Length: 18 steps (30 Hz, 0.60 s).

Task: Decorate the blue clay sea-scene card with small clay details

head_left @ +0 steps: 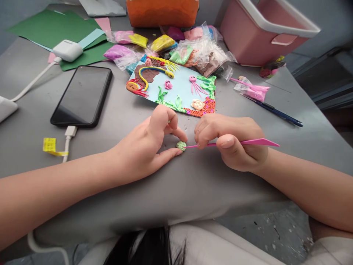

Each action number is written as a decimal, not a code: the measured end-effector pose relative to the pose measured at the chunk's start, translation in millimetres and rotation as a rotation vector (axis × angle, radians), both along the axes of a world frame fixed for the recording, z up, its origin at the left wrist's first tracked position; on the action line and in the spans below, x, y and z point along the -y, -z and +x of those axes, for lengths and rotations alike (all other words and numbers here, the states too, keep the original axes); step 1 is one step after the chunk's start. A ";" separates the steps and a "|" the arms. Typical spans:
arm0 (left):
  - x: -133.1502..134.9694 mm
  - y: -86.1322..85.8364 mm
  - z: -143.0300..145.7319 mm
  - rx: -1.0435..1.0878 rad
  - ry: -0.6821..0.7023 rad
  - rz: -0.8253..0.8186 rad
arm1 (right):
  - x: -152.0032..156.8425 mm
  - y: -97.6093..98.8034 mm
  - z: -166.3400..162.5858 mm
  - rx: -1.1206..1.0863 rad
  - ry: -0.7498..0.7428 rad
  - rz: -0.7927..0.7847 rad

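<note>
A small round piece of light green clay (181, 146), its surface dotted with little holes, rests on the grey table. Thumb and a finger of my left hand (150, 141) pinch its edges from the left. My right hand (234, 141) grips a thin pink modelling tool (260, 142), whose narrow tip meets the right side of the clay. Just beyond both hands lies a light blue card picture (180, 94) decorated with clay sea creatures, green weeds and a dotted orange corner.
Bagged coloured clay (190, 55) lies behind the picture, near a pink bin (248, 33) and an orange container (162, 13). A dark pen (275, 111) is at right. At left are a phone (82, 96), its cable, a white case (67, 50) and green paper (52, 31).
</note>
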State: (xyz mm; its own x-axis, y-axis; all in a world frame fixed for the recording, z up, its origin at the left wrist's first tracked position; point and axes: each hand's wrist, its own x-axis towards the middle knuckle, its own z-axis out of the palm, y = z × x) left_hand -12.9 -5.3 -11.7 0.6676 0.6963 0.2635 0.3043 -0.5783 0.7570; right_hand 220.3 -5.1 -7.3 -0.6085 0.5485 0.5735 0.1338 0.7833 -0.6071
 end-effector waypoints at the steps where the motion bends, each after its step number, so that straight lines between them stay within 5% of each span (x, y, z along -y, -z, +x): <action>1: 0.2 -0.3 -0.2 -0.002 0.000 0.003 | -0.3 -0.2 0.1 0.012 0.007 0.001; 18: -0.1 -4.0 3.1 0.007 -0.041 -0.100 | -1.0 -2.9 -1.0 0.063 0.049 0.068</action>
State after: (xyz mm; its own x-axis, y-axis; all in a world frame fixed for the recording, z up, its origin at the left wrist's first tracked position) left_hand -9.8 -5.1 -7.7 0.6362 0.7461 0.1965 0.3204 -0.4872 0.8124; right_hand 219.2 -4.0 -4.4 -0.6182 0.5393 0.5718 0.2092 0.8142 -0.5417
